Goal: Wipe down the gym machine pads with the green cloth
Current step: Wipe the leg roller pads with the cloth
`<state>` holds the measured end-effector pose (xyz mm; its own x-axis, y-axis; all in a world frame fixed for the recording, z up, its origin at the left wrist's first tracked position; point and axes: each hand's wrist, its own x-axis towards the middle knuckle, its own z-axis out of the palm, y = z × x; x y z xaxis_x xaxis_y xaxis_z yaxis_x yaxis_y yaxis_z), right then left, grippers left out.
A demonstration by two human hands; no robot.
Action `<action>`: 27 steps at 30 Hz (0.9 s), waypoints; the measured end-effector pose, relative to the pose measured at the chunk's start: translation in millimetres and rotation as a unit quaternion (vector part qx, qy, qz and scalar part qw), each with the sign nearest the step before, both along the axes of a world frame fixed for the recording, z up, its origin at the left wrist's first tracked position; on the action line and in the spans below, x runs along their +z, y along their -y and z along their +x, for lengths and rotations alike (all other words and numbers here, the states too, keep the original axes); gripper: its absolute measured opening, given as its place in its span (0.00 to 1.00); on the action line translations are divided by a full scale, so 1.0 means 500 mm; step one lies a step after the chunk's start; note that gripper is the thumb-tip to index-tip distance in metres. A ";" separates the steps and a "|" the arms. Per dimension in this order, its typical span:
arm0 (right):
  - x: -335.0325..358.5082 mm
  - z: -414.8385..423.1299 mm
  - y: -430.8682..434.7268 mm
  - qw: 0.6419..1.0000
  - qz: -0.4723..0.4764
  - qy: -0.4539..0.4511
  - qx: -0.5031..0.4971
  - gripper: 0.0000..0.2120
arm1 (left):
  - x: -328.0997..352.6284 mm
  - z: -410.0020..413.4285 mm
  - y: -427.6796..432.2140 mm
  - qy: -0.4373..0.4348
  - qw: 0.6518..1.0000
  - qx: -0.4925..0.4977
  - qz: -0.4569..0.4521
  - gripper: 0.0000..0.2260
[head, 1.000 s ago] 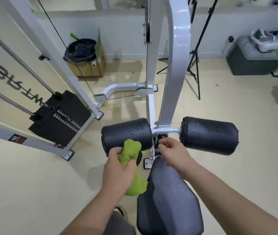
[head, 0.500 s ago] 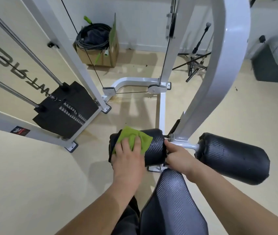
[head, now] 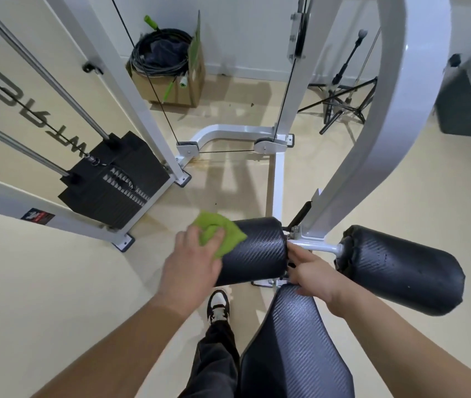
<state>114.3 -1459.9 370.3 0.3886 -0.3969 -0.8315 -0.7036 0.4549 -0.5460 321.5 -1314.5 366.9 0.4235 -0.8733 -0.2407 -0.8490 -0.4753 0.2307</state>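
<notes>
Head view: left hand flat on green cloth

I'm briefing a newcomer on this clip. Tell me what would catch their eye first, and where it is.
The bright green cloth stands out first, pressed by the left hand onto the outer end of the left roller pad at the centre. The right hand grips the white bar between that pad and the right roller pad. A big curved white frame sweeps up on the right.
</notes>
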 end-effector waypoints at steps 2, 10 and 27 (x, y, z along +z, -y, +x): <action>-0.007 0.002 -0.007 0.999 -0.033 0.004 0.025 0.46 | 0.002 0.005 -0.011 0.009 0.997 0.071 0.001 0.25; -0.039 -0.005 -0.014 0.998 -0.034 0.044 -0.036 0.43 | 0.000 -0.167 0.212 -0.037 0.996 -0.083 0.007 0.23; -0.049 0.050 0.003 0.973 -0.206 -0.094 0.056 0.20 | 0.025 -0.077 0.103 -0.027 0.996 0.074 0.033 0.23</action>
